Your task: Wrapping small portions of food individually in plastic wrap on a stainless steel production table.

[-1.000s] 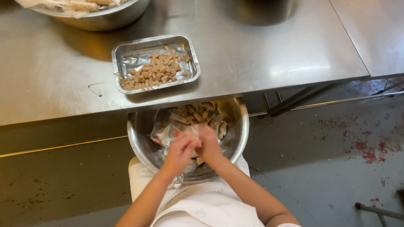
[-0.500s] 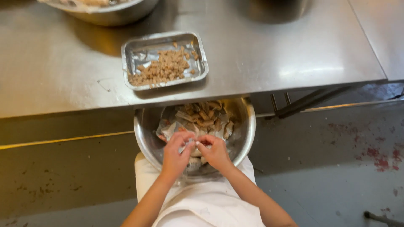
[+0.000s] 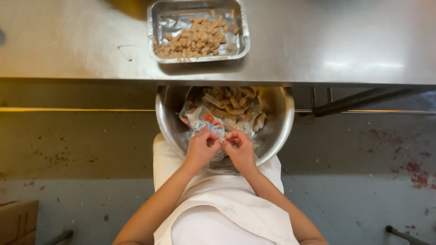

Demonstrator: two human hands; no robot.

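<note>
A large steel bowl (image 3: 281, 131) rests on my lap against the table edge. It holds tan food pieces (image 3: 234, 106) and crumpled clear wrappers with red print (image 3: 200, 119). My left hand (image 3: 200, 149) and my right hand (image 3: 240, 149) meet over the bowl's near side, fingers curled, pinching one small wrapped piece (image 3: 222, 141) between them. What is inside the wrapper stays hidden by my fingers. On the steel table (image 3: 318, 41) above the bowl stands a rectangular foil tray (image 3: 240, 27) with a heap of small tan unwrapped pieces (image 3: 195, 40).
I wear a white apron (image 3: 218, 213). The grey floor (image 3: 372, 181) has red stains at the right. A cardboard box corner (image 3: 18, 222) shows at the lower left. Table legs and bars (image 3: 345, 102) run under the table at the right.
The view has shifted closer and lower, so the far bowl on the table is out of frame. My hands stay together over the bowl, working the small wrapped piece.
</note>
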